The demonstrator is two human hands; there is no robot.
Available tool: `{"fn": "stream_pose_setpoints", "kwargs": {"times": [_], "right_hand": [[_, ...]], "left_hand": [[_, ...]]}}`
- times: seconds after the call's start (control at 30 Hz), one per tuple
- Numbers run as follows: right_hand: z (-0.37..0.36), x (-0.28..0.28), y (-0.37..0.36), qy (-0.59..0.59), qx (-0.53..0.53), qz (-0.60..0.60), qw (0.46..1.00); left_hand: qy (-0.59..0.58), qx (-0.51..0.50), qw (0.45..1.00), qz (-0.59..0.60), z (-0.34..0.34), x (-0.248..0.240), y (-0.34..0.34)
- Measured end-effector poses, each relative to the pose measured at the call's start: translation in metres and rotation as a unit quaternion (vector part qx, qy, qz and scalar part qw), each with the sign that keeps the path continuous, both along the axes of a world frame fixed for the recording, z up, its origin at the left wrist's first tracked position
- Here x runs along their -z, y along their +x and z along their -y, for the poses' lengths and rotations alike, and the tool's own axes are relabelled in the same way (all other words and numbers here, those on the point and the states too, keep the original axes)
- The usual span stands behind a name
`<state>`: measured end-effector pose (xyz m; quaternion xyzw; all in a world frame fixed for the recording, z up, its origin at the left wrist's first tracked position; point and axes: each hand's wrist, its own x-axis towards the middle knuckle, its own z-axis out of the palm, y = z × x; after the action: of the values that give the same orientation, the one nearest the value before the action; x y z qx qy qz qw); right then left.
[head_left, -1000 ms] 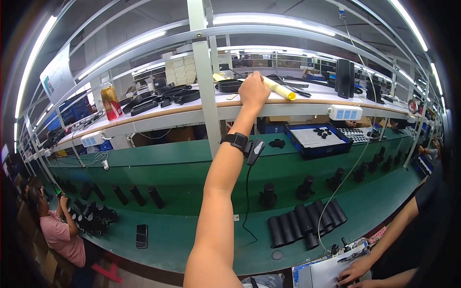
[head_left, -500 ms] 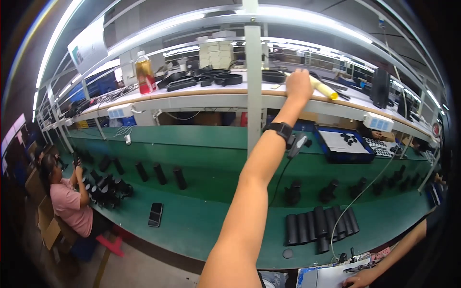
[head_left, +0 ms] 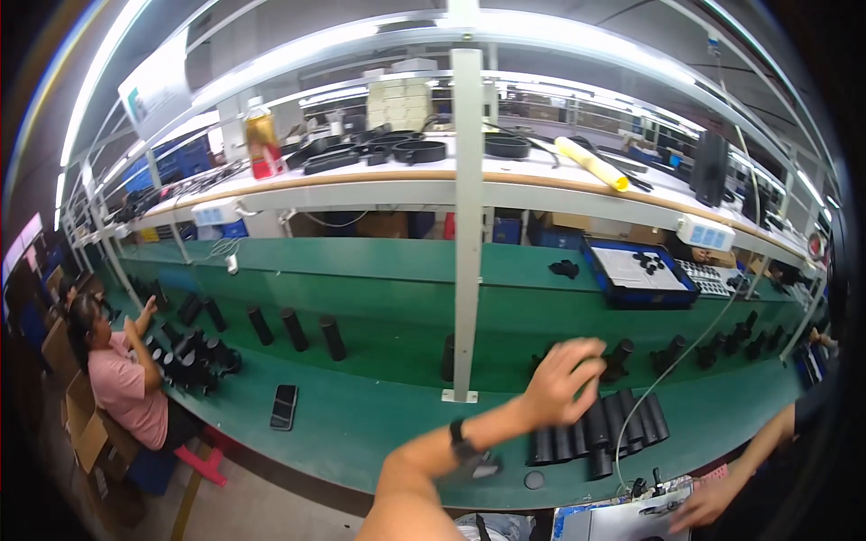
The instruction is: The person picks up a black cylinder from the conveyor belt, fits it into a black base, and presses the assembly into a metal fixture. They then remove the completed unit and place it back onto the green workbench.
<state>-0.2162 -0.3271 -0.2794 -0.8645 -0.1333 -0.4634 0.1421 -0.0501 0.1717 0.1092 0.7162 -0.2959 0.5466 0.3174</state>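
Observation:
My left hand [head_left: 566, 383], blurred, hovers over the green bench just above a group of black tubes [head_left: 600, 431]. Its fingers are half bent and spread apart, with nothing visible between them. A black band [head_left: 463, 442] circles that wrist, and a grey and black clip-like piece [head_left: 487, 466] shows beside it. On the raised shelf lies a yellow roll [head_left: 591, 164], apart from my hand. Below the tubes rests a small black disc [head_left: 534, 480]. My right hand does not show.
A metal post [head_left: 466, 234] rises from the bench. At the lower right, a co-worker's hand [head_left: 695, 507] reaches toward a white board. A person in pink [head_left: 131, 379] sits at the left near black parts. A phone [head_left: 284, 408] and a blue tray [head_left: 642, 270] lie on the bench.
My left hand has left the yellow roll on the shelf and come down to the black tubes. The co-worker's hand at the right has shifted a little.

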Motion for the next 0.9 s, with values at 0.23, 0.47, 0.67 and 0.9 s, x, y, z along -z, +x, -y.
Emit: {"fn": "stream_pose_setpoints", "kwargs": {"times": [0.23, 0.47, 0.67, 0.9], "right_hand": [[-0.070, -0.019, -0.196, -0.030, 0.244, 0.042, 0.968], [-0.122, -0.019, -0.206, 0.122, 0.501, -0.183, 0.837], [-0.119, -0.043, -0.197, 0.176, 0.547, -0.203, 0.793], [-0.126, -0.035, -0.202, 0.131, 0.566, -0.248, 0.775]], "left_hand": [[-0.019, -0.083, 0.912, -0.401, -0.040, 0.235, -0.082], [0.003, 0.004, 0.946, -0.325, -0.010, 0.194, -0.010], [0.001, -0.022, 0.930, -0.368, 0.016, 0.211, 0.025], [-0.027, -0.220, 0.791, -0.570, 0.006, 0.277, 0.021]]}}
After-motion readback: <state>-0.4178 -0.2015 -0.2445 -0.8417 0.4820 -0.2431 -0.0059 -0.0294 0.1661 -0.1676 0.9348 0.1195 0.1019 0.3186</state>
